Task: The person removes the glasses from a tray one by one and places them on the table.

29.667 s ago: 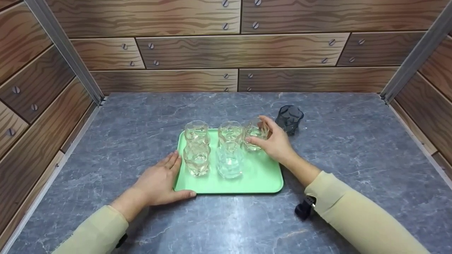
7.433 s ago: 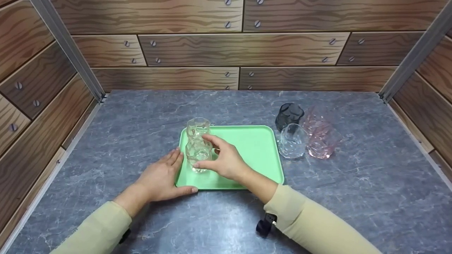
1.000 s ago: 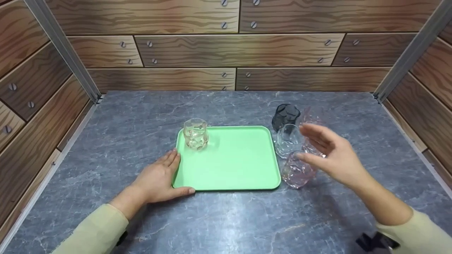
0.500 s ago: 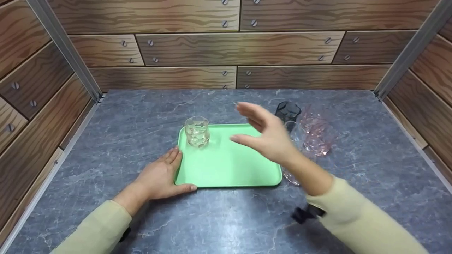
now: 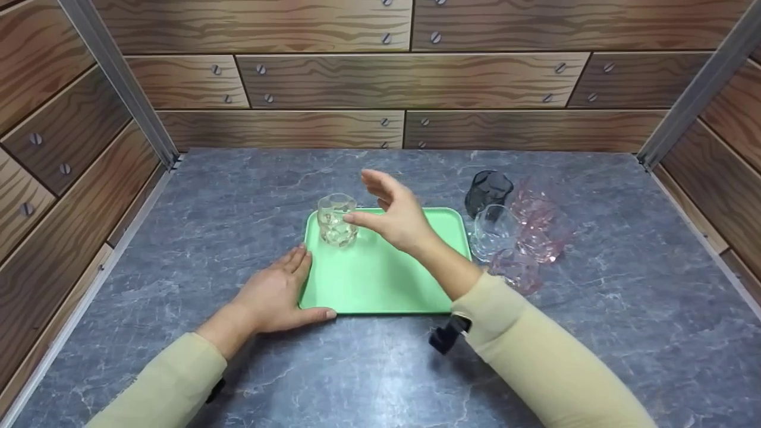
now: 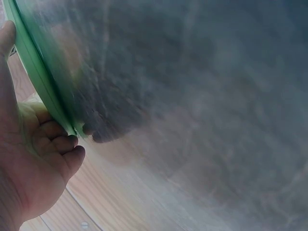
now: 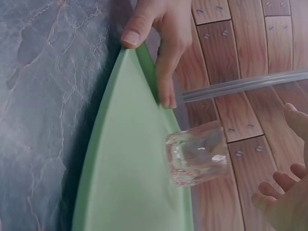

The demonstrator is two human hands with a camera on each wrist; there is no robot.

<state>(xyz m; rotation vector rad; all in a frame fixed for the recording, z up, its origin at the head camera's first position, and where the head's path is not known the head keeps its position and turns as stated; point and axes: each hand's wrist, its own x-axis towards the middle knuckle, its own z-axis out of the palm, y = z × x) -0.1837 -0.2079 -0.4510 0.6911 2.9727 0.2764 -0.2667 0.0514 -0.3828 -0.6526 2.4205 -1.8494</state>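
Note:
A single clear glass (image 5: 337,229) stands upright in the far left corner of the green tray (image 5: 380,282). Just right of that glass my right hand (image 5: 401,220) hovers above the tray, thumb and fingers spread apart and holding nothing. In the head view the thumb overlaps the glass's right side; the right wrist view shows a gap between the glass (image 7: 197,154) and the fingers. My left hand (image 5: 270,297) rests against the tray's near left corner, fingers along the left edge and thumb along the front edge. The left wrist view is blurred, with this hand (image 6: 43,144) at the tray's rim.
Right of the tray, a dark grey glass (image 5: 489,193), a clear glass (image 5: 494,235) and several pinkish glasses (image 5: 540,238) stand close together on the marbled table (image 5: 624,267). The nearest pinkish glass (image 5: 517,273) is partly behind the right forearm. Wood-patterned walls (image 5: 321,83) enclose the table.
Glasses have gone from the tray to the table at its right, leaving one. Over the last second my right hand left the nearest pinkish glass and moved left over the tray. The left hand stayed.

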